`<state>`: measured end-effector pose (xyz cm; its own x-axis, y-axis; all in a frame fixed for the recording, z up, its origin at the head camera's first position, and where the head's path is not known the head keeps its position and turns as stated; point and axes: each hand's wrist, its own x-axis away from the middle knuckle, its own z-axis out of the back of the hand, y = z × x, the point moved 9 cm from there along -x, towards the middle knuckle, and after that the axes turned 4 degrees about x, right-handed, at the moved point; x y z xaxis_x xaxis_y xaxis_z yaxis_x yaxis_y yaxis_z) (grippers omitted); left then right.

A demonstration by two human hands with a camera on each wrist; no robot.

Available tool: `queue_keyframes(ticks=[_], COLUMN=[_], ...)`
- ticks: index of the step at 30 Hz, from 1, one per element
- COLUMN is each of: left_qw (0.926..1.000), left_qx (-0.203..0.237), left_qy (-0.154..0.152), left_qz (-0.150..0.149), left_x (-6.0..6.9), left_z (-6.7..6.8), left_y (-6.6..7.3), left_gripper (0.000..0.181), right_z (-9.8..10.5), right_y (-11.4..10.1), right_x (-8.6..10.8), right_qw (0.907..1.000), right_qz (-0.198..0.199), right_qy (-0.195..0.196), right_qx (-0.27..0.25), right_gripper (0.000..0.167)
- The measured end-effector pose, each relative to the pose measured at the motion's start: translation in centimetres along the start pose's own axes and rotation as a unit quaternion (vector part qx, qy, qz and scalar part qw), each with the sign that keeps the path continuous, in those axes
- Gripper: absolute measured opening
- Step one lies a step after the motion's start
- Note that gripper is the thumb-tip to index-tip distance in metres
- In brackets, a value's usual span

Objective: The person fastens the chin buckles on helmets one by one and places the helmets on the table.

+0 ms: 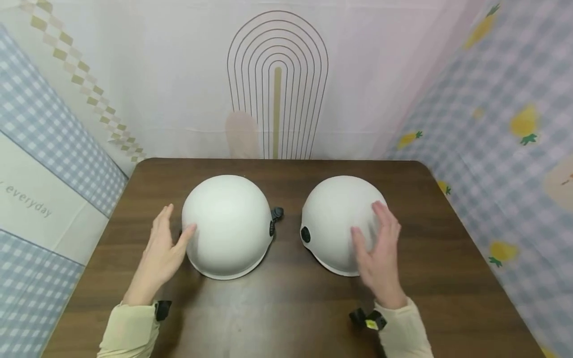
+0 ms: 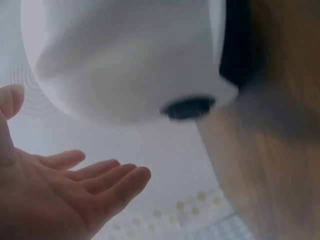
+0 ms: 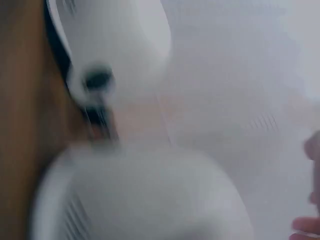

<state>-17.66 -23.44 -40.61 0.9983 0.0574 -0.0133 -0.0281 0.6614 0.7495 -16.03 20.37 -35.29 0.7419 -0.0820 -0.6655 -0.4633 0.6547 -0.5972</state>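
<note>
Two white helmets lie dome-up, side by side, on a brown wooden table. Beside the left helmet point(image 1: 228, 223) my left hand point(image 1: 163, 253) is held with fingers spread, and in the left wrist view a gap shows between that hand point(image 2: 85, 190) and the shell. A black piece point(image 1: 277, 214) sticks out from this helmet's right side. Over the right part of the right helmet point(image 1: 333, 219) is my right hand point(image 1: 378, 248), thumb and fingers apart; whether it touches the shell I cannot tell. A black round fitting point(image 1: 306, 234) sits on that helmet's left side.
The brown table point(image 1: 277, 318) reaches back to a white cloth backdrop point(image 1: 179, 74) with a line arch. Blue checked cloth point(image 1: 474, 149) hangs at the right, and more checked cloth at the left. Black devices are strapped at both wrists.
</note>
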Motion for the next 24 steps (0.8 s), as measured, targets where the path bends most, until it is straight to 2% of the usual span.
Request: queue_keyframes(ticks=[3,5,7,11,14,20,24], left_qw=[0.9999,0.9997,0.9993,0.9989,0.9991,0.9991,0.9992], left_qx=[-0.007,-0.012,-0.015,-0.008,-0.005,-0.002,-0.006], left_qy=[0.008,0.018,0.029,0.037,0.033,0.033,0.032], left_qz=[-0.007,-0.013,-0.021,-0.027,-0.026,-0.027,-0.025], left_x=[-0.2,-0.4,-0.5,-0.7,-0.8,-1.0,-0.8], left_z=[-0.8,-1.1,-1.3,-1.6,-2.1,-2.5,-2.6], left_y=[0.5,0.8,1.0,1.2,1.2,1.2,1.2], left_gripper=[0.086,0.087,0.086,0.085,0.086,0.086,0.085], right_z=[-2.1,-3.9,-6.1,-10.8,-13.4,-16.7,-18.2], right_y=[-4.4,-6.5,-7.3,-6.4,-5.5,-4.2,-3.3], right_x=[0.4,0.8,1.4,3.0,4.0,5.4,6.2], right_qw=[0.9945,0.9872,0.9804,0.9686,0.9529,0.9197,0.9056], right_qz=[0.039,0.034,0.015,-0.049,-0.108,-0.218,-0.256], right_qy=[-0.001,-0.026,-0.066,-0.158,-0.213,-0.263,-0.286], right_qx=[-0.097,-0.154,-0.185,-0.186,-0.187,-0.194,-0.18], right_gripper=[0.051,0.049,0.049,0.053,0.055,0.068,0.077])
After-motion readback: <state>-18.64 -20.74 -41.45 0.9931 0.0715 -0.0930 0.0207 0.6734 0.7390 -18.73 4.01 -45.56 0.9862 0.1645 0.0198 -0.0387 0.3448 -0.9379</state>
